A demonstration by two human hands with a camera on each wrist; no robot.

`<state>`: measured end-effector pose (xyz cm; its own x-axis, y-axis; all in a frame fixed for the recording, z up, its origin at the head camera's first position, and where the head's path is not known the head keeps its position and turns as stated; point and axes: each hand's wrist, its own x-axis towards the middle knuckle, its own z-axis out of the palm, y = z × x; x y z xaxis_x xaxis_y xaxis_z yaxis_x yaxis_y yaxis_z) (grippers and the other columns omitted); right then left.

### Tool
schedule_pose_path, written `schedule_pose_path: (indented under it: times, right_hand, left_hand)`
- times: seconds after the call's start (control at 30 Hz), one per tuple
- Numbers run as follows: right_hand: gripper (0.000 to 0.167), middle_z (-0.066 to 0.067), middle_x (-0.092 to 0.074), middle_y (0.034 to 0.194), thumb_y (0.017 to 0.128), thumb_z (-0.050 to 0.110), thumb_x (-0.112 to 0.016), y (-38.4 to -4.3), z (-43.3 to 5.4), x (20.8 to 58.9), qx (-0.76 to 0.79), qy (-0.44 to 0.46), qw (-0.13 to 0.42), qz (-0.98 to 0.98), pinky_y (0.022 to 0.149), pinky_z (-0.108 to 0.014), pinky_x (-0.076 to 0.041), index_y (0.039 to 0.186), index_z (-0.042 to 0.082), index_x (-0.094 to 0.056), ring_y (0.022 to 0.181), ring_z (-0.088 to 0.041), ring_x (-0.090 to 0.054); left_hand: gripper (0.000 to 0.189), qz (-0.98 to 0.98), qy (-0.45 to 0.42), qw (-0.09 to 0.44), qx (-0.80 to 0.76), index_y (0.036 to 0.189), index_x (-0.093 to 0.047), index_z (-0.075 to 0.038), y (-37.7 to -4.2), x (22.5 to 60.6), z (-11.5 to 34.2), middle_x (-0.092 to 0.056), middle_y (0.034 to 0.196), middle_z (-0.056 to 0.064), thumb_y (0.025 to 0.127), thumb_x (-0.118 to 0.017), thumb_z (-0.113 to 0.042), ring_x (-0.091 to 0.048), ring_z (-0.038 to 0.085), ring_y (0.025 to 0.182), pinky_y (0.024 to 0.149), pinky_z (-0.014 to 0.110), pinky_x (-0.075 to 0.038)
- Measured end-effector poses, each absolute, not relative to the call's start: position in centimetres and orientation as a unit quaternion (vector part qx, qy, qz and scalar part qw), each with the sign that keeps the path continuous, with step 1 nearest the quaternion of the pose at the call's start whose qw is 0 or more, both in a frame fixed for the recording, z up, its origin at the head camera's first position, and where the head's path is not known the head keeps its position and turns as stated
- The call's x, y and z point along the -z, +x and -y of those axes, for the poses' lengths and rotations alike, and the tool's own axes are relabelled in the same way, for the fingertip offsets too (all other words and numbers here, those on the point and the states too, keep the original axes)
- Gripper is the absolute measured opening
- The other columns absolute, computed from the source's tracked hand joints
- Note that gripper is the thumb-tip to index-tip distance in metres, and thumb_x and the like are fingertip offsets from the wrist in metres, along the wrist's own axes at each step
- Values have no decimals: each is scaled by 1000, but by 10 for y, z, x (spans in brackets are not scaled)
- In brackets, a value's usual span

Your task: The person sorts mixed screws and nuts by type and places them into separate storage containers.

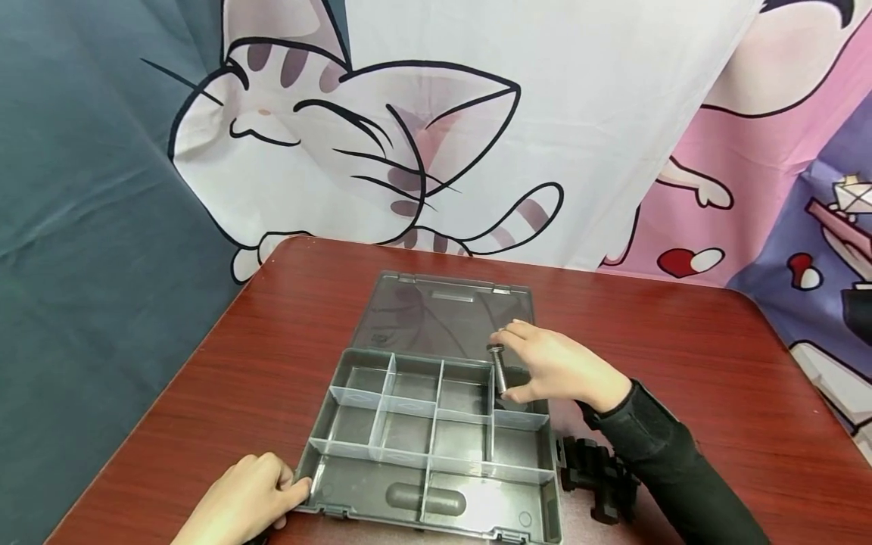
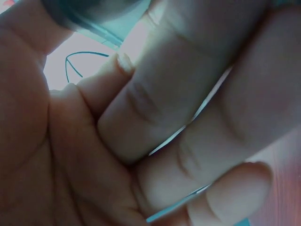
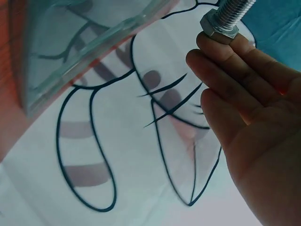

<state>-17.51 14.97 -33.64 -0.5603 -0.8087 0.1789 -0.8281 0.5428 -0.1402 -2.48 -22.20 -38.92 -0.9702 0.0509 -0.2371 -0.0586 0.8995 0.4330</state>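
In the head view my right hand (image 1: 559,367) holds a silver hex bolt (image 1: 499,369) lengthwise between thumb and fingertips, above the back right compartment of a grey plastic compartment box (image 1: 490,515). The right wrist view shows the hex end of the bolt (image 3: 221,26) against the fingertips, its threaded shank running out of the frame. My left hand (image 1: 245,492) grips the front left corner of the box, thumb on the rim and fingers curled at its side. Close up in the left wrist view, the curled fingers (image 2: 155,94) hide most of that corner.
The box's see-through lid (image 1: 443,314) lies folded back flat behind it. Pale dividers (image 1: 436,459) part the box into several compartments. Black plastic pieces (image 1: 602,477) lie right of the box, beside the right sleeve. A cat-print cloth (image 1: 579,113) hangs behind the red-brown table (image 1: 225,393).
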Motion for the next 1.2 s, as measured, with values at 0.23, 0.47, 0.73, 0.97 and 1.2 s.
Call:
schedule_pose_path:
  times: [0.23, 0.47, 0.73, 0.97, 1.2]
  right_hand:
    - [66, -1, -51, 103, 65, 41, -77, -173, -117, 328, -84, 489, 29, 868, 74, -28, -45, 117, 8, -52, 88, -11, -50]
    - [65, -2, -53, 105, 65, 42, -76, -169, -91, 323, -61, 526, 40, 847, 89, -29, -40, 115, 7, -53, 107, -20, -50]
    - [64, -1, -53, 100, 65, 40, -76, -169, -75, 323, -66, 561, 59, 823, 100, -23, -25, 113, 5, -54, 103, -16, -50]
    - [66, 0, -53, 100, 63, 41, -76, -163, -62, 317, -62, 567, 59, 819, 87, -23, -37, 114, 5, -55, 99, -15, -49]
    - [66, 0, -53, 100, 64, 43, -76, -158, -47, 315, -45, 577, 40, 815, 97, -23, -30, 115, 7, -54, 104, -16, -49]
  left_hand:
    - [37, -966, -1, 127, -225, 44, -44, -15, -25, 388, 224, -41, 37, -12, 75, -62, -24, -38, 10, 38, 42, 25, -28]
    - [37, -967, 1, 124, -223, 44, -44, -15, -26, 388, 224, -42, 37, -12, 75, -61, -24, -38, 10, 38, 42, 25, -28]
    - [36, -968, 5, 118, -222, 44, -44, -16, -26, 390, 223, -41, 36, -12, 75, -61, -25, -38, 9, 38, 42, 25, -29]
    - [36, -966, 4, 122, -227, 44, -45, -16, -25, 390, 223, -42, 37, -12, 75, -61, -25, -39, 10, 38, 42, 25, -29]
    - [36, -965, 2, 127, -228, 44, -44, -15, -26, 390, 223, -42, 37, -12, 75, -61, -25, -39, 10, 38, 42, 25, -28]
